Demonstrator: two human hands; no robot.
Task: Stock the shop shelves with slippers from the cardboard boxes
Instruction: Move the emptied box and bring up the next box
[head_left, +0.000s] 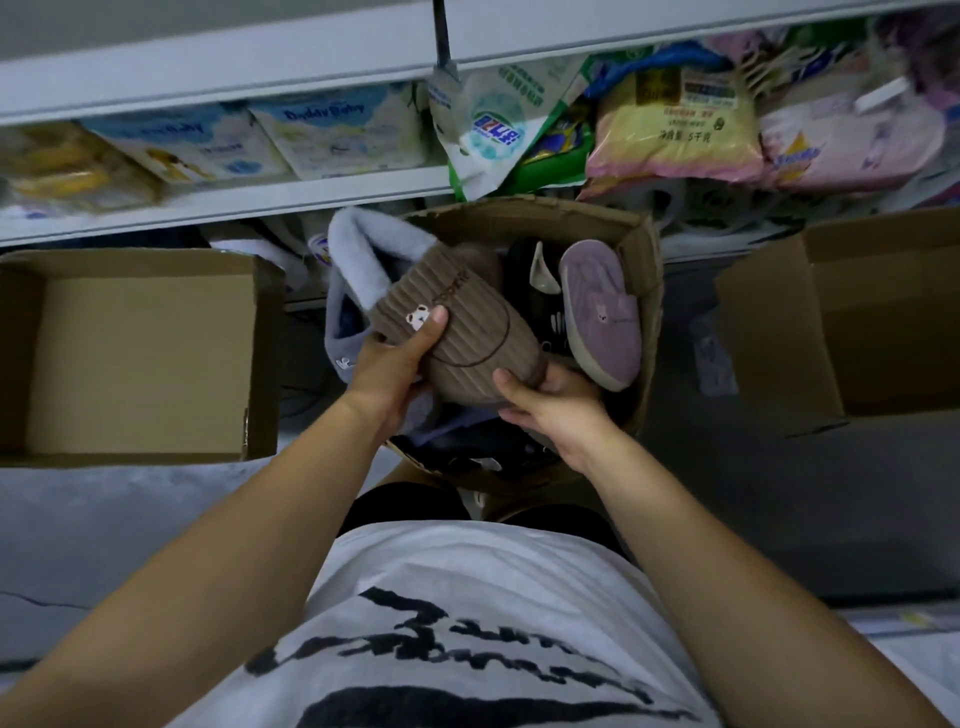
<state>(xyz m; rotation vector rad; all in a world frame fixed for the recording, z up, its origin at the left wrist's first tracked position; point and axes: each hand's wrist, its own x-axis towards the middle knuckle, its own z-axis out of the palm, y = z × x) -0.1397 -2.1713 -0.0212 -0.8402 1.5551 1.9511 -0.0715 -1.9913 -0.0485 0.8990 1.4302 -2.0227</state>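
White shirt (467, 597): seen closest, at the bottom of the view, with both forearms reached forward from it over the middle box.
Left hand (395, 364): clasped on the brown slipper's side, with the thumb laid across the ribbed top beside the bear badge. The hold is judged to steady the slipper for lifting.
Right hand (550, 410): curled under and round the slipper's rounded near end, so the weight is carried from below.
Brown slipper (467, 332): held above the middle box between both hands, not yet on any shelf.
Middle box (644, 249): open on the floor against the shelving and crowded. A purple slipper (602, 312) is propped against its right wall, and a blue-grey fleecy slipper (358, 249) is draped over its left rim.
Left box (260, 353): open, with its cardboard bottom seen.
Right box (779, 338): open, with its inside mostly cut off.
Shelf edge (208, 208): set just beyond the box, with bagged goods (670, 124) packed along the shelf. Little room is seen there, so a lift up and back is judged to be needed to clear the lip.
Floor (104, 519): grey strips are shown between the boxes.
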